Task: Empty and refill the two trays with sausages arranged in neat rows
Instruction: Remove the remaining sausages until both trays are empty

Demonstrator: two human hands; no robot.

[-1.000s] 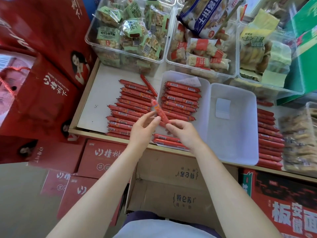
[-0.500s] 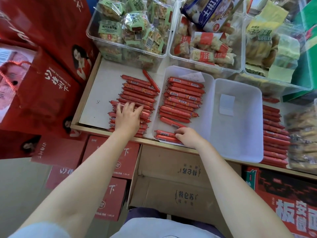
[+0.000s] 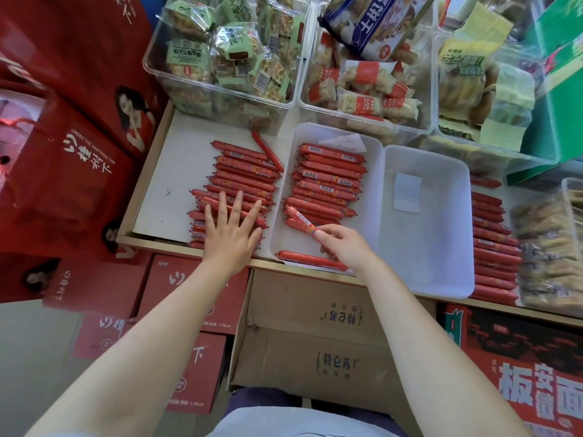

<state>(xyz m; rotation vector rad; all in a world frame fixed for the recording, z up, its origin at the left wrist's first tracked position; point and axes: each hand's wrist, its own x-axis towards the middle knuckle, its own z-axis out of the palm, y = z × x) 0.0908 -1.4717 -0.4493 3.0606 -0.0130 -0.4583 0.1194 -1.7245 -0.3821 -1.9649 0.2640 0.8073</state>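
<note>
Two white trays stand side by side on the shelf. The left tray (image 3: 372,197) holds a row of red sausages (image 3: 328,176) and one lone sausage (image 3: 307,258) at its near edge. The right tray (image 3: 441,247) holds only a paper slip. A loose pile of sausages (image 3: 244,178) lies on the shelf left of the trays. My left hand (image 3: 232,233) rests flat, fingers spread, on the pile's near end. My right hand (image 3: 342,247) pinches one sausage (image 3: 298,220) by its end, inside the left tray.
Another stack of sausages (image 3: 493,247) lies right of the trays. Clear bins of wrapped snacks (image 3: 227,55) stand behind, and a snack tub (image 3: 552,247) at far right. Red cartons (image 3: 66,171) crowd the left; a cardboard box (image 3: 315,335) sits below the shelf edge.
A second ago both hands held one sausage above the tray. My left hand then dropped flat onto the loose pile. My right hand went down into the left tray with a sausage.
</note>
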